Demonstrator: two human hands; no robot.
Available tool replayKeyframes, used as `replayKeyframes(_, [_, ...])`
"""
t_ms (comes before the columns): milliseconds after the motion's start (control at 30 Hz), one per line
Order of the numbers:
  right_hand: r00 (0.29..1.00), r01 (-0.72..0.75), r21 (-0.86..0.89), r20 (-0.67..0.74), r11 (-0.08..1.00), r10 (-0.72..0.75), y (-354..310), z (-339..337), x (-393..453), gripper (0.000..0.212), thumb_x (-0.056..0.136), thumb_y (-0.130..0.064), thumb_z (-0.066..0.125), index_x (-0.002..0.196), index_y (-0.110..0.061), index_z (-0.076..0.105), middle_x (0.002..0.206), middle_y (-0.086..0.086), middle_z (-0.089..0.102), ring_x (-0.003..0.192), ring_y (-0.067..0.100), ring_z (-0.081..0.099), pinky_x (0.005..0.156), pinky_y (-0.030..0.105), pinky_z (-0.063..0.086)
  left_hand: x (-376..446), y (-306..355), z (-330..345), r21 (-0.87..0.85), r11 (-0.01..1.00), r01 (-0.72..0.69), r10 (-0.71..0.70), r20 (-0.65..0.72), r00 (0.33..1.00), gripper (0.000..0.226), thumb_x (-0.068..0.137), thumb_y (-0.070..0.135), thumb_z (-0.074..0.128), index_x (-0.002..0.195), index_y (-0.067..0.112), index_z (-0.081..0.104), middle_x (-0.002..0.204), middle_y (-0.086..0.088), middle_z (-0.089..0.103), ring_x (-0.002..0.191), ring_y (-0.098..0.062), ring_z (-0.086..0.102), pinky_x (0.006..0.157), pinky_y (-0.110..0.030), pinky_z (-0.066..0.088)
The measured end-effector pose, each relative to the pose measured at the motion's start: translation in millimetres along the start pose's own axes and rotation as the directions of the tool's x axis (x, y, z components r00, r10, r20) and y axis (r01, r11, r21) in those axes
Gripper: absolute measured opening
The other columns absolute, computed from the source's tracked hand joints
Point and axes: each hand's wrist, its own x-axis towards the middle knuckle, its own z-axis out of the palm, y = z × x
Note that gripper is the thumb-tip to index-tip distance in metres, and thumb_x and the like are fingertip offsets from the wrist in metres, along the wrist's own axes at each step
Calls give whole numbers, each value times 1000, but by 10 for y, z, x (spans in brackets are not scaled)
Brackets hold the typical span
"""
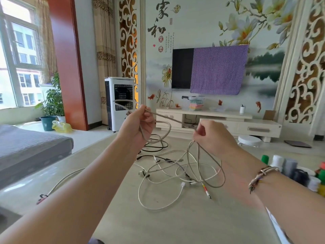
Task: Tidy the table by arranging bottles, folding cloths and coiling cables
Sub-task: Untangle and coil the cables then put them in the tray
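My left hand [139,124] is raised above the table and grips loops of a grey cable [168,118]. A taut stretch of that cable runs to my right hand [213,136], which pinches it between thumb and fingers. From the right hand the grey cable hangs down in long loops [219,175] to the table. Beneath lies a tangle of white cables [158,206] and black cables [154,147] on the pale table [175,226]. Several bottles [290,168] stand at the right edge of the table.
A white cable with a red and black plug [42,198] lies at the table's left side. A grey sofa [26,148] sits at the left. Beyond the table are a white air cooler [119,103] and a TV cabinet [219,122].
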Motion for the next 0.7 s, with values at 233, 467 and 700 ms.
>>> replayKeyframes(233, [942, 293, 65, -189, 954, -277, 46, -184, -34, 19, 88, -27, 66, 75, -18, 55, 74, -9, 52, 65, 7, 51, 58, 22, 41, 63, -29, -207, -3, 999, 53, -53, -92, 994, 25, 102, 21, 43, 80, 10, 50, 63, 2, 53, 52, -6, 52, 54, -17, 53])
replayKeyframes(467, [1000, 25, -15, -14, 1000, -26, 171, 117, -201, 20, 85, -20, 60, 79, -17, 42, 72, 2, 56, 64, 21, 52, 57, 33, 42, 7, -231, -161, -45, 992, 118, -119, -29, 992, 20, 103, 19, 41, 88, 8, 47, 66, -1, 48, 56, -12, 59, 66, -45, 60])
replayKeyframes(700, [952, -228, -60, 196, 972, 235, 337, 262, -150, 12, 81, -23, 64, 81, -15, 54, 79, 5, 65, 72, 24, 66, 68, 36, 56, -13, -265, -246, -42, 989, 145, -145, -10, 989, 32, 104, 17, 34, 74, 11, 43, 51, 3, 39, 39, -6, 44, 58, -28, 58])
